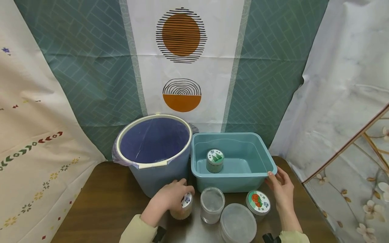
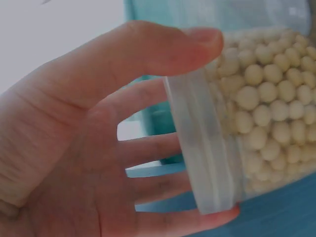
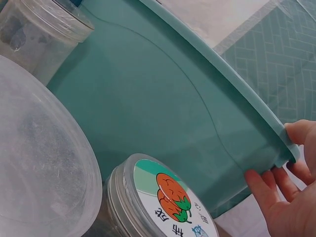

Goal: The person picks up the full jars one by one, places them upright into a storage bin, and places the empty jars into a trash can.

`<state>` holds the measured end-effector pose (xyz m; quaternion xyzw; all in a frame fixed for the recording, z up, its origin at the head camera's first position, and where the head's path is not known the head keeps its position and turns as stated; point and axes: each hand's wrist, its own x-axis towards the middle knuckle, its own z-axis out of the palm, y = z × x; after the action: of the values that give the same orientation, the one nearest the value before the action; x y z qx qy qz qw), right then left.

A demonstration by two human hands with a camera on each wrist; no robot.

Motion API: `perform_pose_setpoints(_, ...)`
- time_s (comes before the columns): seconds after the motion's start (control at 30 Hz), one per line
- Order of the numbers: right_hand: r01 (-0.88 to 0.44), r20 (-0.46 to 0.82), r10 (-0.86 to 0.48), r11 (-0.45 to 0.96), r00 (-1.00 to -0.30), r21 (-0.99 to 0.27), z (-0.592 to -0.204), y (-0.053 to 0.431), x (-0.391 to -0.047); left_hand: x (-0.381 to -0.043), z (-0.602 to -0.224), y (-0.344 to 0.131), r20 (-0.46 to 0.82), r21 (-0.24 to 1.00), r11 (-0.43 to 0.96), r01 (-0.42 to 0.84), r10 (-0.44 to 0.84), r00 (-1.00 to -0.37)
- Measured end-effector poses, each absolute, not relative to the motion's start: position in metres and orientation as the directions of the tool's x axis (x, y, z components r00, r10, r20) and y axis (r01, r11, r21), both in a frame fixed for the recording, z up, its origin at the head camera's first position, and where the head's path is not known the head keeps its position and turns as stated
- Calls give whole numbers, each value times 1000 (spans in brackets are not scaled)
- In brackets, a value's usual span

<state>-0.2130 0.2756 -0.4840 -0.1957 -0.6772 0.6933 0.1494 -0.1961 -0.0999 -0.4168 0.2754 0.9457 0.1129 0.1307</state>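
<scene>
Presently, lower centre of the head view: left hand (image 1: 173, 196) curled round a lidded jar (image 1: 187, 202). Right hand (image 1: 282, 190), right of centre, thumb and fingers pinching a corner of the teal tub (image 1: 234, 184); green-labelled jar (image 1: 214, 162) stands inside, toward its left. Blue bucket (image 1: 152, 179), left of centre, plastic-lined. Left wrist view shows clearly what the head view mostly hides: pale round beans packing the gripped jar. Right wrist view adds fingertips (image 3: 257, 185) against the tub wall below the rim.
</scene>
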Motion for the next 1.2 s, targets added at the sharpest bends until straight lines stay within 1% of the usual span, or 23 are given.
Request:
perform_pose_setpoints(0.17, 44, -66, 480, -57, -875, -997, -483, 275, -213, -194, -392, -94, -203, 307, 810, 500, 568, -797)
perform_pose_setpoints(0.3, 41, -62, 477, -54, -877, -998, -483, 274, -213, -194, -371, -87, -218, 295, 795, 529, 595, -773)
perform_pose_setpoints(0.43, 48, -58, 469, -33, -881, -998, -483, 274, -213, -197, -350, -80, -223, 294, 763, 576, 640, -735)
perform_pose_setpoints(0.7, 63, -75, 479, -41, -875, -997, -485, 275, -213, -212, -311, -53, -289, 290, 716, 635, 698, -655)
perform_pose_setpoints(0.83, 63, -76, 479, -44, -875, -997, -485, 276, -213, -223, -300, -38, -303, 286, 695, 660, 719, -626)
perform_pose_setpoints(1.2, 60, -74, 484, -44, -872, -997, -484, 275, -213, -258, -282, -4, -338, 259, 658, 707, 748, -571)
